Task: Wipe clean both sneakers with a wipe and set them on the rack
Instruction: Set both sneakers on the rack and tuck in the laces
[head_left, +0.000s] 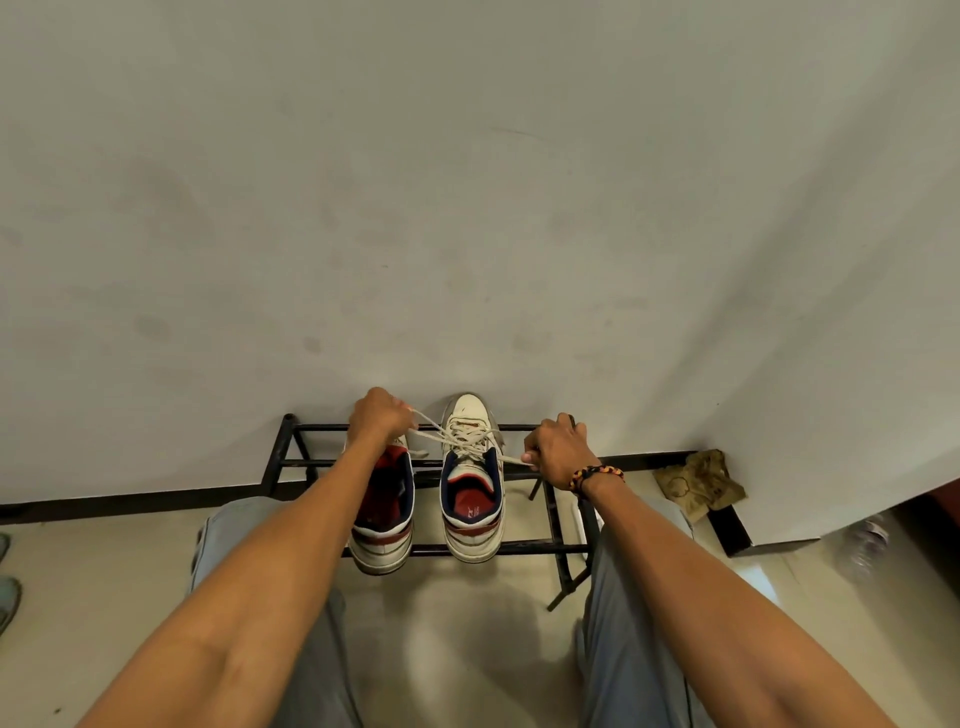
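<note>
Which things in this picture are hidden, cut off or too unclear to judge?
- Left sneaker, head view: the left forearm covers its toe and laces.
- Wipe: none is visible, so whether the sneakers were wiped cannot be told.
- Crumpled brown thing in the corner: too unclear to name.
- Right hand: its fingers curl under, so how they hold the lace is hidden.

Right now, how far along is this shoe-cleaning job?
Nearly finished, it seems. Both sneakers, the left sneaker and right sneaker, already sit on the black rack. In hand: the left hand and right hand each pull a lace of the right sneaker. No wipe is visible; whether wiping happened cannot be judged.
</note>
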